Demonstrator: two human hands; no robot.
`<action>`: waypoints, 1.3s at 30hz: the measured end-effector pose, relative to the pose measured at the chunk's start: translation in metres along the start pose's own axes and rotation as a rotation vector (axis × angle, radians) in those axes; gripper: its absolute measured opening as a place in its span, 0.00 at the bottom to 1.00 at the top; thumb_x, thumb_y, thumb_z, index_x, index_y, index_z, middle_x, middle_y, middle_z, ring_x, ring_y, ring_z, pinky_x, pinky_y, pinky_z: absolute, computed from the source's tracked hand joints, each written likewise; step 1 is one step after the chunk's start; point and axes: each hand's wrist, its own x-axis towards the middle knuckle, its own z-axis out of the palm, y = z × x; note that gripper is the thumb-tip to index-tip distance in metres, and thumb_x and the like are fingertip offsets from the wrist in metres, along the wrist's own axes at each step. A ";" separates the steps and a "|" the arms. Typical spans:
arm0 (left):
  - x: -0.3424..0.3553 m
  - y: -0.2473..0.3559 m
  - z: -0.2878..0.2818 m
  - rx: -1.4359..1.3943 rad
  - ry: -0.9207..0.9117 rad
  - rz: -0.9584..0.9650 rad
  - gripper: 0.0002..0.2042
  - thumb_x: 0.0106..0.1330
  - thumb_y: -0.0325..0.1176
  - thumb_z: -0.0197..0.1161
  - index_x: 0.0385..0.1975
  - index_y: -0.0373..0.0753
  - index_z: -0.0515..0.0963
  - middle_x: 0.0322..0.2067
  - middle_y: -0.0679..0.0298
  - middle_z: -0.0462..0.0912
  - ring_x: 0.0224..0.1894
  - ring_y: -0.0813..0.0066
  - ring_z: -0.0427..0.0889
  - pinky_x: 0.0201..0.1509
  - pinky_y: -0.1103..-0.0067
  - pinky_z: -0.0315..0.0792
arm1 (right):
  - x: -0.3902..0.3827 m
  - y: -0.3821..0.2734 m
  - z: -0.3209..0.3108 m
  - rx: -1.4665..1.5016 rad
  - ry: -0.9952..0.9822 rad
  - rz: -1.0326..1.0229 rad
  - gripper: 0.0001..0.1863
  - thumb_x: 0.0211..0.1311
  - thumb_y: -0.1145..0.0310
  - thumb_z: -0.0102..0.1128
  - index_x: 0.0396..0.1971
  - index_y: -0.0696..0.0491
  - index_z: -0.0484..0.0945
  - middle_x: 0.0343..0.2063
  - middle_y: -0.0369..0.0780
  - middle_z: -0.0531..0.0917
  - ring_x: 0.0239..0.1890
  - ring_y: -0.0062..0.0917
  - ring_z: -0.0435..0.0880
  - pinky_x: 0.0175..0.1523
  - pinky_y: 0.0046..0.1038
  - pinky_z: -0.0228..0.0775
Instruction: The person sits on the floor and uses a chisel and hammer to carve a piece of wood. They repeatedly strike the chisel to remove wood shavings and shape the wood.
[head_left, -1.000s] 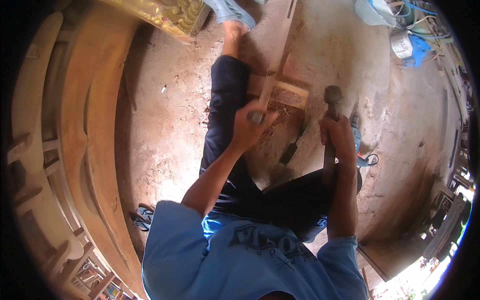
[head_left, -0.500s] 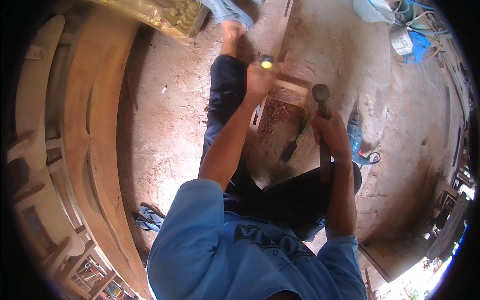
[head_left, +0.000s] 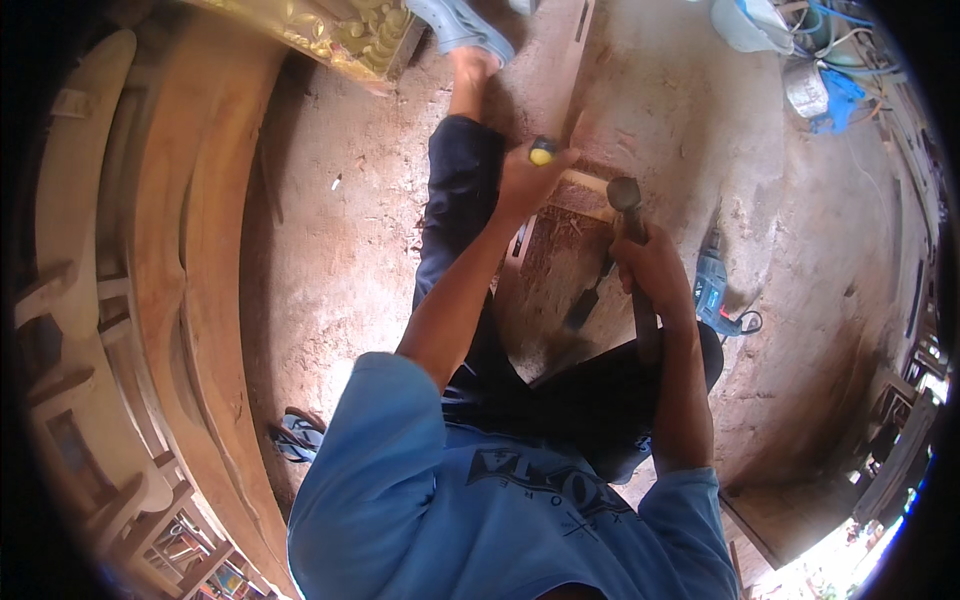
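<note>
My left hand is closed around an upright tool handle with a yellow end and a black band, probably a chisel; its blade is hidden below the fist. Beneath that hand lies a long wooden board with narrow slots cut in it. A short pale wood piece meets the board's right side. My right hand grips a dark hammer by its handle, the head up and close to the wood piece. Between my legs and the wood lies a dark-handled tool, partly hidden.
A blue-grey power drill rests on the floor at right. Long wooden planks stand along the left, near flip-flops. Gold carved work is at the far left. A pail and cables are at the far right.
The hammer head has moved slightly left and nearer, towards my left hand. My left hand has shifted a little right and nearer with the handle, which it still holds.
</note>
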 end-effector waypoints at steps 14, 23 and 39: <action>0.009 -0.008 -0.004 0.598 0.192 0.234 0.28 0.76 0.60 0.50 0.27 0.38 0.74 0.16 0.65 0.74 0.15 0.77 0.73 0.20 0.78 0.67 | -0.014 0.003 0.001 0.016 0.019 -0.064 0.08 0.58 0.70 0.62 0.31 0.58 0.75 0.14 0.35 0.75 0.13 0.20 0.74 0.20 0.26 0.66; 0.010 0.016 0.004 0.238 0.055 -0.038 0.30 0.70 0.63 0.58 0.24 0.36 0.77 0.15 0.64 0.75 0.18 0.76 0.76 0.22 0.74 0.72 | -0.011 0.016 -0.009 -0.011 0.024 -0.074 0.11 0.62 0.64 0.63 0.28 0.56 0.74 0.15 0.35 0.75 0.14 0.19 0.74 0.20 0.27 0.65; 0.021 0.062 -0.042 -0.183 0.081 0.016 0.22 0.75 0.56 0.57 0.31 0.41 0.73 0.17 0.65 0.74 0.14 0.78 0.71 0.18 0.80 0.66 | -0.018 -0.009 0.012 -0.031 -0.049 -0.045 0.06 0.57 0.72 0.60 0.30 0.58 0.74 0.14 0.35 0.73 0.13 0.20 0.72 0.20 0.26 0.64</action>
